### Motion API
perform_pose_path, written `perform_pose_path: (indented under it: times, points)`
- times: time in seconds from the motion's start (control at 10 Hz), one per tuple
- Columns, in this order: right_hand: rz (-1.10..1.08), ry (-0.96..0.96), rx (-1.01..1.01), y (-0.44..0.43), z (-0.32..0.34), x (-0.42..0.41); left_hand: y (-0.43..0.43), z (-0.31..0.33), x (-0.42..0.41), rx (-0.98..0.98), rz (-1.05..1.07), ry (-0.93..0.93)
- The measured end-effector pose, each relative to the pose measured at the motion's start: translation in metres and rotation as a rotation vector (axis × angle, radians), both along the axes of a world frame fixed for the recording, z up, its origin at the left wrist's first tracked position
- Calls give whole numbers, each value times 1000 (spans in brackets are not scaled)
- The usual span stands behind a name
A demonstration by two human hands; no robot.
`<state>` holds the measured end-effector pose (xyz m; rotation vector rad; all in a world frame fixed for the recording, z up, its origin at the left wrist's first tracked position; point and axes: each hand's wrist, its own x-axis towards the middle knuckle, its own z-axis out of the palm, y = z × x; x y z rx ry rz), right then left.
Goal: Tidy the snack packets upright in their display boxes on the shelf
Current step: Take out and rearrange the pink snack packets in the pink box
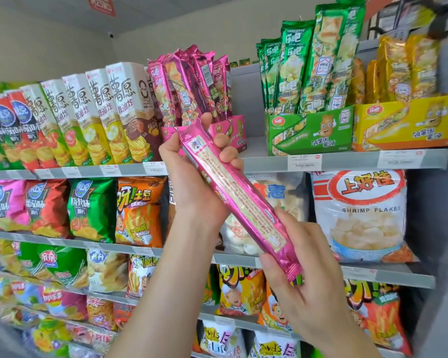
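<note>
Tilted pink packet [233, 192] held, "SHRIMP FLAKES" bag [360, 215] behind

My feed is bright and evenly lit, probably from overhead, to judge by the soft shadows under each shelf [347, 161] lip and the darker gaps behind the chip bags [92, 210]. The foil of the pink packet [233, 200] throws pale streaks of glare, and the green packets [308, 68] at far right shine the same way. The wide lens bows the shelf edges toward the sides. The far top right corner is smeared with blur, and the chip bags at near left look soft too.
</note>
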<state>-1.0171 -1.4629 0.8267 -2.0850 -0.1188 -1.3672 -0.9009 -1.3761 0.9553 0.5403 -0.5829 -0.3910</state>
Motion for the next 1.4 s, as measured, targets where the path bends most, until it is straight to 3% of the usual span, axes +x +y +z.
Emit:
perform_pose_path:
  times: [0.1,0.3,0.5,0.6,0.9,1.1,1.2,1.3,1.4]
  points:
    - [75,-41,154,-2,1,3,0,6,6,-42,-76,-73]
    - [-83,-174,171,-21,-4,9,14,20,29,352,269,-398]
    - [17,-334,313,-22,-2,22,22,35,41,387,364,-513]
    - [101,-408,347,-21,7,24,22,44,52,330,406,-447]
    - [-231,-551,80,-13,11,30,7,54,55,224,350,-267]
    - [-264,-577,-24,-22,8,40,-1,58,57,245,329,-228]
    - [-47,-478,119,-22,10,39,0,63,58,244,411,-342]
    - [225,-320,532,-22,27,39,-4,74,57,253,492,-531]
    - [508,69,652,-33,63,42,-13,85,55,266,451,-686]
